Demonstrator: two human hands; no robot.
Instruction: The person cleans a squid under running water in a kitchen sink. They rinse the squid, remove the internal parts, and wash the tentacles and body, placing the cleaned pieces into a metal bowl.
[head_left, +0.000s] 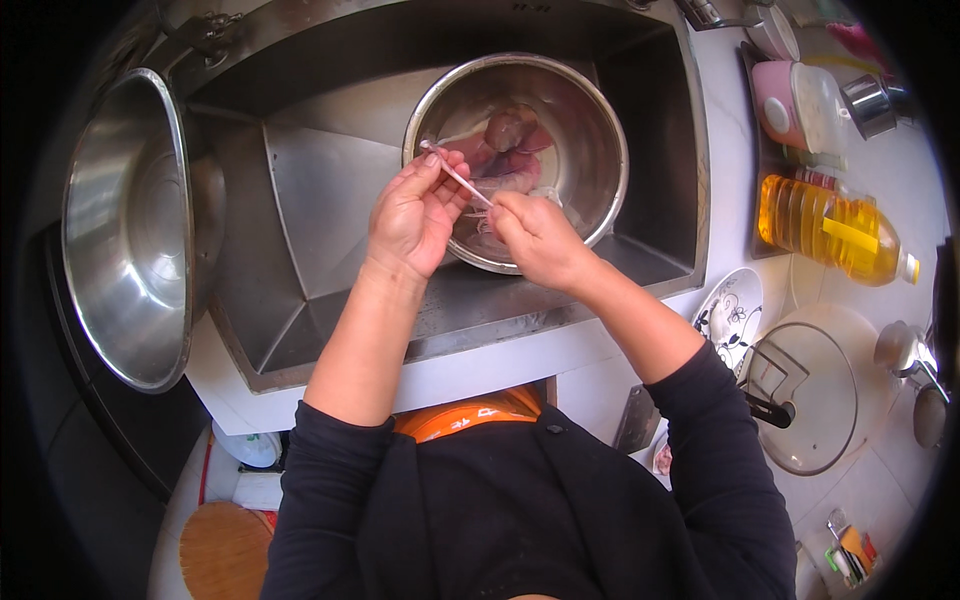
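Observation:
A round metal bowl (600, 97) stands in the right part of a stainless steel sink (330, 187). Pieces of raw pinkish meat or offal (510, 135) lie in it, the lower ones partly hidden by my hands. Over the bowl's near left side, my left hand (420, 202) has its thumb and fingertips at one end of a thin pale pink strand (461, 180). My right hand (532, 236) is closed on the other end, above the near rim. The strand is drawn out straight between my hands. What it is made of cannot be told.
A large steel basin (135, 232) leans at the sink's left end. On the right are a bottle of yellow oil (832, 229), a pink container (784, 105), a patterned plate (731, 311) and a glass lid (802, 397). A cleaver-like blade (637, 418) lies near my right elbow.

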